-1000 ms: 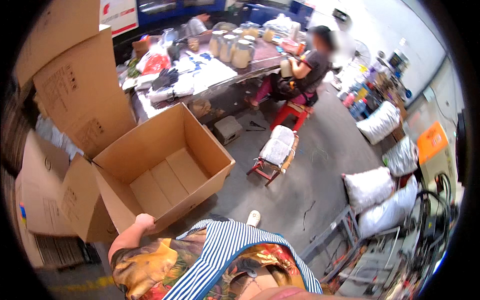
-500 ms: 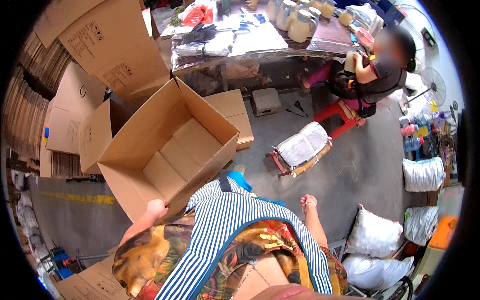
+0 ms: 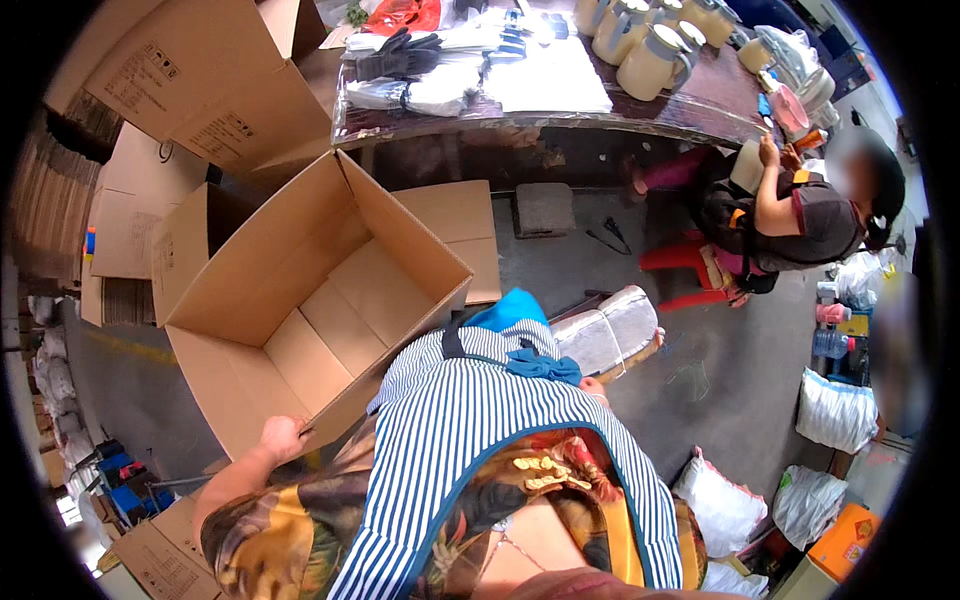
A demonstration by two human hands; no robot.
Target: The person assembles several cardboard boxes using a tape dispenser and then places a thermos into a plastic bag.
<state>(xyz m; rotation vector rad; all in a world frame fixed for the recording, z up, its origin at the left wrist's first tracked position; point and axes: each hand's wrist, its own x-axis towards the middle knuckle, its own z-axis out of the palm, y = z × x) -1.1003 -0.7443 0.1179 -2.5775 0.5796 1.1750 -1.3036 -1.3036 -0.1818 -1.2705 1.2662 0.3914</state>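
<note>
A large open cardboard box (image 3: 300,345) stands tilted at my left, its inside bare and the bottom flaps folded flat. My left hand (image 3: 285,438) is closed on its near rim, with the fingers over the edge. My right hand (image 3: 594,388) shows only as a small part beside the striped apron (image 3: 480,400) I wear. The apron hides its fingers, so I cannot tell what they do. Just beyond that hand lies a low stool with a white padded seat (image 3: 605,335), tied round with string.
Flattened cartons (image 3: 45,220) are stacked at left, by more boxes. Ahead, a table (image 3: 440,128) bears gloves and beige jugs (image 3: 650,65). A grey block (image 3: 545,210) and scissors (image 3: 608,236) lie on the floor. At right a co-worker (image 3: 810,220) sits, with white sacks (image 3: 838,410) nearby.
My left hand and the box have shifted slightly left and toward me in view. My right hand has moved in behind the apron. The view has swung, and the co-worker appears farther right.
</note>
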